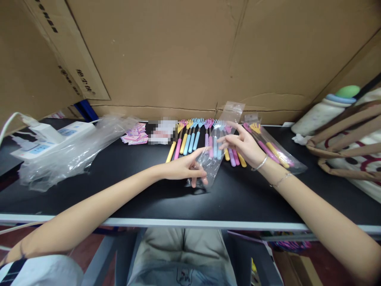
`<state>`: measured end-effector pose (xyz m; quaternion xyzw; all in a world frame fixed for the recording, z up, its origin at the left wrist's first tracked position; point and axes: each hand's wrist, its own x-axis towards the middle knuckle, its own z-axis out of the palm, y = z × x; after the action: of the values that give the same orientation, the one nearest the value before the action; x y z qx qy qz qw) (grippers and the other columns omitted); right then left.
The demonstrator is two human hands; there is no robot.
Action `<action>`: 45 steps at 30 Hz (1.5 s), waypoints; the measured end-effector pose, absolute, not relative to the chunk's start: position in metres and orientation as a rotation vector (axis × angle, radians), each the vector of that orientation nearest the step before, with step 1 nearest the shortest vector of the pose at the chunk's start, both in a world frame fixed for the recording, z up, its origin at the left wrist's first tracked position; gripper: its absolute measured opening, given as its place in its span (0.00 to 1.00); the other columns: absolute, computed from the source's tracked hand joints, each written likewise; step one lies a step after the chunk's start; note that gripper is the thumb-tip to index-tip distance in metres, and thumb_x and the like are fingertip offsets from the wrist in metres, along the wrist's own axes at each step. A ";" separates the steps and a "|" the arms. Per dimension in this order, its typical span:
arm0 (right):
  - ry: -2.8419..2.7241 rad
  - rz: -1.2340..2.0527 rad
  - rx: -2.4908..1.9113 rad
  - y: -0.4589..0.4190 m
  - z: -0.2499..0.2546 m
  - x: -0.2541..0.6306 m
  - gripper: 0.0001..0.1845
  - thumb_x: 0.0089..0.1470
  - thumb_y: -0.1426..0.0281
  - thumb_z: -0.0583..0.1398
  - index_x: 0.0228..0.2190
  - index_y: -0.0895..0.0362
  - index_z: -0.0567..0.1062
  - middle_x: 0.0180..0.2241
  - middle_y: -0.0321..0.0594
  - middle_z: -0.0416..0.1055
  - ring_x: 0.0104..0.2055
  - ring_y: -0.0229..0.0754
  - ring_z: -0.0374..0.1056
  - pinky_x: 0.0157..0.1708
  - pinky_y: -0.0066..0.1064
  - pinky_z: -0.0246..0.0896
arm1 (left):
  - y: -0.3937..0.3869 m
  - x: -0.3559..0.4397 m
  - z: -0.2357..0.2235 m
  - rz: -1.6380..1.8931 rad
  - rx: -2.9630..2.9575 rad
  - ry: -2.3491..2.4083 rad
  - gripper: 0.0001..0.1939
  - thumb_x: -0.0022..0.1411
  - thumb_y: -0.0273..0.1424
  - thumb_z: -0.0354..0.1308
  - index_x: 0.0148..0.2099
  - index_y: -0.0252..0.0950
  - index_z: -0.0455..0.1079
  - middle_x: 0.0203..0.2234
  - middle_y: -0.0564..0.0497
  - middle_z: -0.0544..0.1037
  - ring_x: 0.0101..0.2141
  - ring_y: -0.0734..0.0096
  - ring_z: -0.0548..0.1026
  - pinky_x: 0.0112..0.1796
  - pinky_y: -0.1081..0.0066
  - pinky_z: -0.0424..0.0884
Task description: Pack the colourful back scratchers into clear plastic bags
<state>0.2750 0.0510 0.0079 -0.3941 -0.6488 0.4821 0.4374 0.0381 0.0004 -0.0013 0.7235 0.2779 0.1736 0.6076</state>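
Note:
A long clear plastic bag (212, 169) lies slantwise between my hands, its flap end toward the cardboard. My left hand (183, 167) holds the bag's near part, thumb and fingers around the film. At the bag's right edge is my right hand (242, 145), with its fingers stretched apart and touching or just above the film. Beneath and beside the bag, a row of back scratchers (186, 143) with yellow, pink, blue and purple handles lies on the black table. Whether any scratcher is inside this bag, I cannot tell. Right of my right hand lies a filled bag of back scratchers (275, 153).
Pink printed cards (137, 134) lie left of the row, near a blurred packet (163, 133). Farther left are crumpled plastic bags (74, 155) and a white power strip (56, 139). A bottle (323, 113) and a cloth bag (351, 139) stand right. Cardboard (178, 59) walls the back.

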 end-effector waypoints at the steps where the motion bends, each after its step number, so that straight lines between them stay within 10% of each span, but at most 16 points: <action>1: -1.573 1.185 -0.980 0.054 0.008 0.278 0.34 0.49 0.62 0.62 0.54 0.56 0.56 0.33 0.41 0.77 0.29 0.41 0.74 0.27 0.32 0.70 | 0.000 0.038 -0.002 0.393 1.673 0.636 0.41 0.64 0.28 0.54 0.68 0.42 0.29 0.33 0.49 0.79 0.22 0.80 0.74 0.27 0.76 0.67; 10: -1.514 0.885 -1.085 0.080 -0.002 0.297 0.39 0.41 0.60 0.66 0.51 0.57 0.57 0.28 0.37 0.76 0.31 0.42 0.73 0.40 0.38 0.69 | 0.000 0.039 -0.001 0.492 1.796 0.554 0.49 0.60 0.23 0.56 0.68 0.41 0.22 0.37 0.44 0.78 0.30 0.74 0.77 0.34 0.72 0.71; 16: -1.616 0.678 -1.104 0.093 -0.008 0.308 0.30 0.42 0.57 0.64 0.44 0.54 0.61 0.27 0.35 0.74 0.36 0.45 0.74 0.43 0.40 0.67 | -0.013 0.043 0.003 0.409 2.336 0.524 0.30 0.58 0.18 0.51 0.61 0.41 0.56 0.41 0.51 0.78 0.39 0.76 0.75 0.38 0.77 0.68; 28: -2.277 -0.049 -1.230 0.095 -0.019 0.308 0.31 0.51 0.63 0.58 0.56 0.58 0.61 0.40 0.45 0.77 0.49 0.58 0.62 0.49 0.52 0.55 | -0.002 0.044 -0.014 0.765 3.270 0.839 0.14 0.67 0.32 0.49 0.51 0.43 0.70 0.29 0.56 0.78 0.32 0.76 0.72 0.31 0.76 0.63; 39: -2.339 -0.279 -1.371 0.091 -0.004 0.313 0.20 0.54 0.61 0.56 0.46 0.53 0.74 0.43 0.44 0.74 0.50 0.56 0.61 0.50 0.49 0.54 | -0.002 0.041 -0.005 1.054 3.378 0.989 0.15 0.67 0.39 0.49 0.36 0.43 0.76 0.25 0.53 0.72 0.30 0.73 0.66 0.28 0.73 0.58; 45: -2.143 -0.072 -1.658 0.102 -0.002 0.340 0.15 0.53 0.64 0.55 0.40 0.54 0.75 0.39 0.41 0.76 0.38 0.45 0.71 0.38 0.35 0.63 | -0.004 0.043 -0.001 1.141 3.331 1.046 0.11 0.65 0.35 0.52 0.35 0.41 0.74 0.42 0.50 0.74 0.43 0.68 0.69 0.40 0.70 0.62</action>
<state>0.3399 0.1025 -0.0016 -0.5976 -0.7723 -0.0260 0.2138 0.0431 -0.0038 -0.0015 0.8750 0.2746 0.2998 -0.2627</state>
